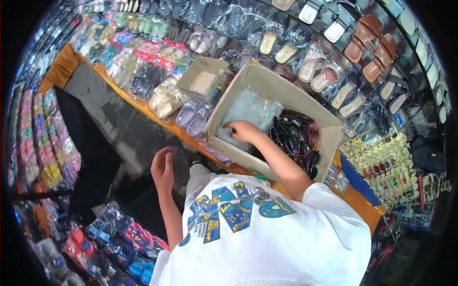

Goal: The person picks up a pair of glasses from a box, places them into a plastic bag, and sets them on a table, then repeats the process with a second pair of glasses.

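Observation:
Inside the large cardboard box (274, 76), my right hand (243, 131) reaches over a stack of clear plastic bags (255, 107). Its index finger and thumb are apart at the left part of the stack; the other fingers are curled and partly hidden. Beside the bags, in the right part of the box, lies a heap of dark, shiny small items (296, 138), perhaps sunglasses. My left hand (163, 167) hangs over the floor to the left of the box, loosely open, with nothing in it.
A smaller cardboard box (202, 78) stands beyond the large one. Plastic-wrapped clogs (193, 117) line an orange-edged display. Sandals (369, 45) hang on racks at upper right. Yellowish cards with small items (381, 162) lie at right. More wrapped shoes (78, 244) are at lower left.

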The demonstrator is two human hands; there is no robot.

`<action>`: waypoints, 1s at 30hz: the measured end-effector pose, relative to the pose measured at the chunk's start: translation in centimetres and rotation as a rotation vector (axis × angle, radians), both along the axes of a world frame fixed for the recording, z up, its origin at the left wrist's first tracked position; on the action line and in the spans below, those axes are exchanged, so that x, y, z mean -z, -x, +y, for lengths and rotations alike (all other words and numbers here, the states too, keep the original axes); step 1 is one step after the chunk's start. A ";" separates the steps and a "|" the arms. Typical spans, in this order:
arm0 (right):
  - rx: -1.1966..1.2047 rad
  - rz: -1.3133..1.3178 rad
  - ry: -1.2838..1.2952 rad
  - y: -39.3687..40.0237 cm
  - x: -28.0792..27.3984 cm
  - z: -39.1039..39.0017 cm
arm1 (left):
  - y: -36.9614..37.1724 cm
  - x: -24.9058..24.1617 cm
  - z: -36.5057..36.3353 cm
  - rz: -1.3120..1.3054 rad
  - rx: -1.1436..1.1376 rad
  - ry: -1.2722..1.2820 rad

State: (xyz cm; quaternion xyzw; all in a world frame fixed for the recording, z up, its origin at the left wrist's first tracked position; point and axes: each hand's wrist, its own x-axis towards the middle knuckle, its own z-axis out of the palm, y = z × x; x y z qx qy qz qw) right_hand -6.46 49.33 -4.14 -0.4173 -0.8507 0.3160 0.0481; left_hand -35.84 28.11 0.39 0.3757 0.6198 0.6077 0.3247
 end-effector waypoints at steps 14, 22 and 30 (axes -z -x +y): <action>0.424 -0.169 -0.053 1.0 -3.7 -1.1 | 6.0 -3.2 18.8 0.179 0.477 -0.049; 1.062 0.549 0.009 -1.6 -7.9 -6.2 | 1.8 -6.3 25.2 0.284 0.831 -0.238; 1.157 0.736 0.085 -0.3 -15.2 -10.7 | -5.7 -10.4 26.4 0.673 1.347 -0.554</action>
